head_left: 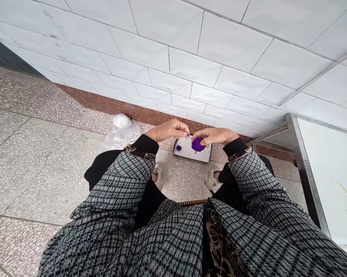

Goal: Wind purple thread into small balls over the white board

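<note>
A ball of purple yarn point(197, 144) is held in my right hand point(216, 135), its fingers curled over the top and side. From it a short purple strand point(191, 137) runs to my left hand point(171, 130), where thumb and forefinger pinch it. Both hands are above a shallow white tray point(187, 153) with dark edges, which lies on the floor between my feet. On the left part of the tray rests a small dark purple yarn bit point(178, 147). Whether a thin tool is in either hand, I cannot make out.
A white yarn ball point(121, 120) and a clear plastic bag point(121, 137) lie on the floor to the left, by the wall. A white tiled wall point(185, 61) rises ahead. At right stands a metal-edged white table point(329, 169) with a yellow cord on top.
</note>
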### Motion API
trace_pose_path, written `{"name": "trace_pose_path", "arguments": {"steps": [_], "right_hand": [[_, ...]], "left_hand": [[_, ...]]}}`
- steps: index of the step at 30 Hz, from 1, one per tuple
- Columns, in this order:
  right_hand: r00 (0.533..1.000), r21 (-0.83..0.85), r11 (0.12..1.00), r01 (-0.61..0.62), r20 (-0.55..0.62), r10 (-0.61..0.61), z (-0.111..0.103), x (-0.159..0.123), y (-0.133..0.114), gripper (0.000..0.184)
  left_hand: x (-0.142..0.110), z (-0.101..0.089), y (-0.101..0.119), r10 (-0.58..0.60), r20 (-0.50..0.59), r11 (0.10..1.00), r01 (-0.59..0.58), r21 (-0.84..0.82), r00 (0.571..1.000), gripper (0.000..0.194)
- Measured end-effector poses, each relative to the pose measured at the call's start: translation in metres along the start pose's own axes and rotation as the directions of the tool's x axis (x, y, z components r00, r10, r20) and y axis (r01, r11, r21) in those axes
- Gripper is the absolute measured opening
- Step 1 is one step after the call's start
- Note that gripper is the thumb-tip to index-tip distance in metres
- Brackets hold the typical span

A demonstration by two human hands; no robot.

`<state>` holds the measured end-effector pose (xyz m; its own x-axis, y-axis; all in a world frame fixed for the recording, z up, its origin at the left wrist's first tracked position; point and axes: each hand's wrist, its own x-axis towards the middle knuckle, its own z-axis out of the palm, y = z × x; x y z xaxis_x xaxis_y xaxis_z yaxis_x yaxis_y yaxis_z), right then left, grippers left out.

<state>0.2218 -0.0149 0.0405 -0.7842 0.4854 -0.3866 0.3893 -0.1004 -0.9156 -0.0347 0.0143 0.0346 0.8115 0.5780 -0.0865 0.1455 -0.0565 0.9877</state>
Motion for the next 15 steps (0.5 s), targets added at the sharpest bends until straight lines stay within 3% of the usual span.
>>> {"name": "trace_pose_path", "arguments": {"steps": [7, 12, 15], "right_hand": [[0.998, 0.046, 0.998, 0.038, 0.04, -0.04, -0.005, -0.008, 0.003, 0.037], [0.98, 0.225, 0.963, 0.151, -0.162, -0.116, -0.002, -0.017, 0.0, 0.047], [0.926, 0.321, 0.905, 0.281, -0.337, -0.168, 0.002, -0.012, -0.006, 0.056]], "left_hand": [[-0.007, -0.009, 0.008, 0.001, -0.241, 0.996, 0.02, 0.083, 0.97, 0.027], [0.0, -0.002, 0.006, -0.067, -0.382, 0.974, 0.143, 0.173, 0.922, 0.036], [0.011, 0.013, -0.002, -0.119, -0.353, 0.974, 0.178, 0.141, 0.928, 0.038]]}}
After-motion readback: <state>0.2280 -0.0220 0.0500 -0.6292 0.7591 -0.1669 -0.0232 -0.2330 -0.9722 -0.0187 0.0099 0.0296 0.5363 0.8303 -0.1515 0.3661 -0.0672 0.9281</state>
